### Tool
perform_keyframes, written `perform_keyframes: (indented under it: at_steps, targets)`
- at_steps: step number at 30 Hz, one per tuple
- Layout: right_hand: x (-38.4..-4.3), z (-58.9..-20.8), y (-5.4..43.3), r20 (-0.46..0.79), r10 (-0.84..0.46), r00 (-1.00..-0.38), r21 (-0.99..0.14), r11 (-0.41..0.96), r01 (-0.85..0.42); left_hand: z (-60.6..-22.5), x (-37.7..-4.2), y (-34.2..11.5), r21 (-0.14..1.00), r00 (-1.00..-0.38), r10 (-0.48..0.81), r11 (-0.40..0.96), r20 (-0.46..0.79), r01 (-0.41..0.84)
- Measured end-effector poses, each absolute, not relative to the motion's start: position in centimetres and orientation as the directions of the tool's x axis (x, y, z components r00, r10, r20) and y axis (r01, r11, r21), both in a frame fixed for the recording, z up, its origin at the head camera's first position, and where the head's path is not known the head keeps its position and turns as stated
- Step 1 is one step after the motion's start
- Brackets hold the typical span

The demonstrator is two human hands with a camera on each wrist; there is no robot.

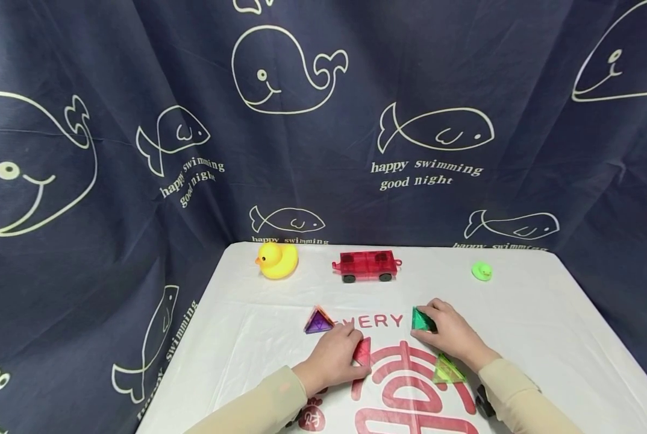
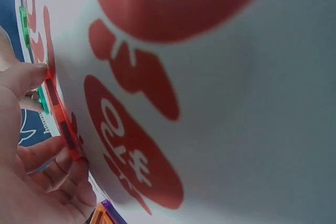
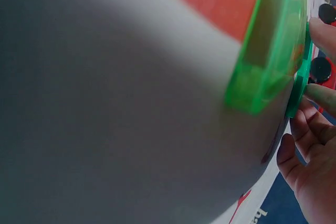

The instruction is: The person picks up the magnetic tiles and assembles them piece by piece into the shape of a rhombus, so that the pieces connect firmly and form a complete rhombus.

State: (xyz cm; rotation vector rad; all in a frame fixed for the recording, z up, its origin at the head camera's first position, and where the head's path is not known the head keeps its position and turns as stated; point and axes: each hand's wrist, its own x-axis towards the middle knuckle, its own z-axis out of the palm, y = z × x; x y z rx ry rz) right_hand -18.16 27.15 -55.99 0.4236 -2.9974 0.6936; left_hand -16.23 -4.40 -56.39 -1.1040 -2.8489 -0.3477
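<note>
My left hand (image 1: pixel 330 357) pinches a red triangular magnetic tile (image 1: pixel 363 352) over the printed sheet. In the left wrist view the thumb is at one end of the red tile (image 2: pixel 60 113) and the fingers at the other. Farther right, my right hand (image 1: pixel 452 333) holds a teal-green triangular tile (image 1: pixel 420 320) by its edges, part of it hidden by the fingers. A yellow-green triangular tile (image 1: pixel 447 371) lies just below the right hand. Beyond the left fingertips are a purple triangular tile (image 1: pixel 317 323) and an orange one (image 1: pixel 325 314), overlapping.
Along the back of the white-covered table (image 1: pixel 231 313) stand a yellow rubber duck (image 1: pixel 280 261), a red toy wagon (image 1: pixel 368 266) with black wheels, and a small green duck (image 1: pixel 482 271). A dark blue curtain (image 1: pixel 323 157) with whale and fish drawings hangs behind.
</note>
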Motion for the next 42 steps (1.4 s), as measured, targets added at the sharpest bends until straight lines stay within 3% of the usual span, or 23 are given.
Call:
perform_keyframes:
  at_steps: [10,19,28,42]
  targets:
    - [-17.9,-55.6,25.5,0.085,-0.287,-0.954,-0.418,0.859,-0.296,-55.6,-16.6,-4.2,0.154,-0.766,0.635,0.750,0.102,0.643]
    - [-17.5,-55.4,23.8,0.047,-0.283,-0.958,-0.420,0.865,-0.276,-55.5,-16.9,-4.0,0.162,-0.756,0.644,0.738,0.117,0.655]
    - [-17.4,-55.4,22.8,0.069,-0.345,-0.936,-0.387,0.856,-0.343,-55.5,-17.1,-3.8,0.125,-0.738,0.655,0.729,0.162,0.673]
    - [-17.3,-55.4,22.1,0.042,-0.329,-0.943,-0.391,0.863,-0.318,-54.6,-17.5,-2.7,0.130,-0.759,0.641,0.748,0.116,0.651]
